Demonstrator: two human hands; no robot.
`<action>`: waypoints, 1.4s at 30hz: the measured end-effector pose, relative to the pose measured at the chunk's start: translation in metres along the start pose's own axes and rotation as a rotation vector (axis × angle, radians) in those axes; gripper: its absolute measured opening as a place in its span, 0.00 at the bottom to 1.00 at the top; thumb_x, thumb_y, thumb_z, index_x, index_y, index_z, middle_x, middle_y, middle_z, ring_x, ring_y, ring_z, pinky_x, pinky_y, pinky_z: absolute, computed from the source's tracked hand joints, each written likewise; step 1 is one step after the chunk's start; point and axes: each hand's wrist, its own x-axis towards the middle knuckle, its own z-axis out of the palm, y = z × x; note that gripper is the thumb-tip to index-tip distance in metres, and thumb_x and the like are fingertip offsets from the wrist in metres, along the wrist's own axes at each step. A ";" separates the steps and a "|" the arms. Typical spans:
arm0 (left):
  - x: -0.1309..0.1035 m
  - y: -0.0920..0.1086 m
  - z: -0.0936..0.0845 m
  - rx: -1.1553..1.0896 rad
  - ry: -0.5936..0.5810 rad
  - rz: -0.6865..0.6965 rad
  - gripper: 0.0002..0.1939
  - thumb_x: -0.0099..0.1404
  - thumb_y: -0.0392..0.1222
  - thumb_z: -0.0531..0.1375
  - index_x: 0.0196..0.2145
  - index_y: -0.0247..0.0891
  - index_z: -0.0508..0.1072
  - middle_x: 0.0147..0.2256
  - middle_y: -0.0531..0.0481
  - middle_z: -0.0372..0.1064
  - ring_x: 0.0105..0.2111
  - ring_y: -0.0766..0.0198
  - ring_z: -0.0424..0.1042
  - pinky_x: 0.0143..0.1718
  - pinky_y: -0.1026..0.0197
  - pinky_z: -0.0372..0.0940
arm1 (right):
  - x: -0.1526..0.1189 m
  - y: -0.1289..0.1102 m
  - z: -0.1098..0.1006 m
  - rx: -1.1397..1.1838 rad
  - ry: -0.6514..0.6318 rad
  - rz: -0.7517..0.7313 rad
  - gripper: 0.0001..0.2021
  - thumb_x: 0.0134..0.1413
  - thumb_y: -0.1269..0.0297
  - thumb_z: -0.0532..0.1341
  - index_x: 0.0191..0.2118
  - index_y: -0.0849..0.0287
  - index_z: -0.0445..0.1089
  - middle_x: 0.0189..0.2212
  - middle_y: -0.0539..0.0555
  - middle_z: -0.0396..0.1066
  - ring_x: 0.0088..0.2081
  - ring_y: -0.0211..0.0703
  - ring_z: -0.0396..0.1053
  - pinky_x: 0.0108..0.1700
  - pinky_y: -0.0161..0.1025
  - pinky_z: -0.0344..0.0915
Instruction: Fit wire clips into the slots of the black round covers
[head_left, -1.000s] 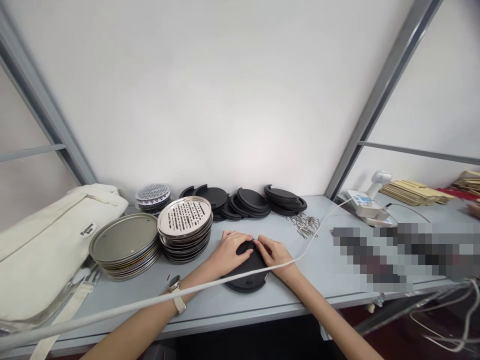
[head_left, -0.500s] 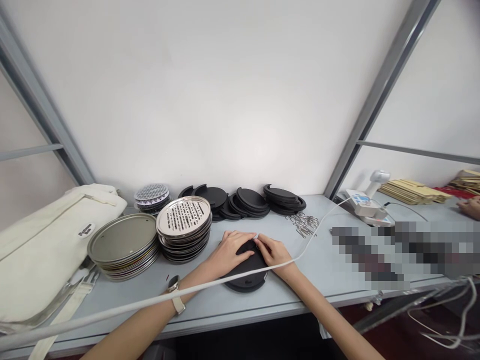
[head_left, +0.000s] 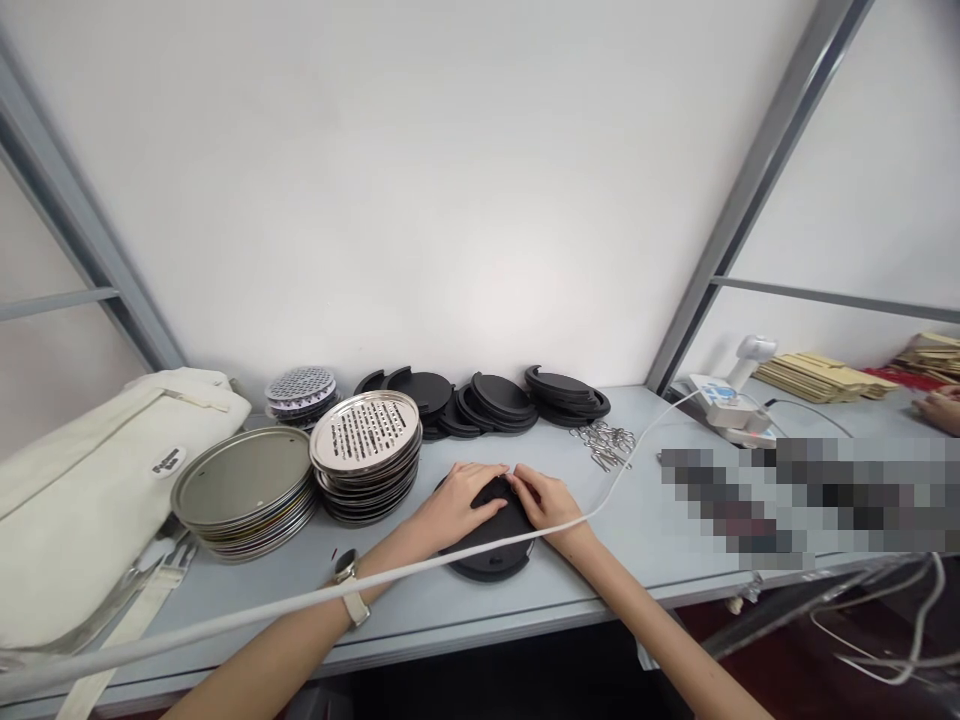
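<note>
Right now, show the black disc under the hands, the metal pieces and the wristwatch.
Black disc (head_left: 506, 525), head view: its upper face.
Metal pieces (head_left: 607, 443), head view: the pile's middle.
Wristwatch (head_left: 346, 564), head view: its dial.

Far side is blocked by black discs (head_left: 502, 397) piled along the wall (head_left: 480, 200); a bare strip of desk (head_left: 645, 530) is left before them. Left reach is hemmed by metal stacks (head_left: 366, 432). Right of the right hand (head_left: 551, 505), passage is bordered by hooks (head_left: 606, 445). Both wrists are crossed overhead by white cable (head_left: 300, 601).

Cream bag (head_left: 82, 520) (oval label (head_left: 165, 462)), white device (head_left: 727, 407), tan stack (head_left: 817, 378)
</note>
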 end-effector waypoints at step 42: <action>0.017 0.007 0.023 0.038 0.156 -0.142 0.10 0.60 0.34 0.57 0.41 0.40 0.69 0.39 0.49 0.72 0.42 0.57 0.69 0.48 0.54 0.58 | 0.000 0.007 0.004 -0.019 0.011 -0.016 0.15 0.63 0.59 0.47 0.25 0.55 0.54 0.19 0.47 0.59 0.21 0.37 0.59 0.26 0.33 0.53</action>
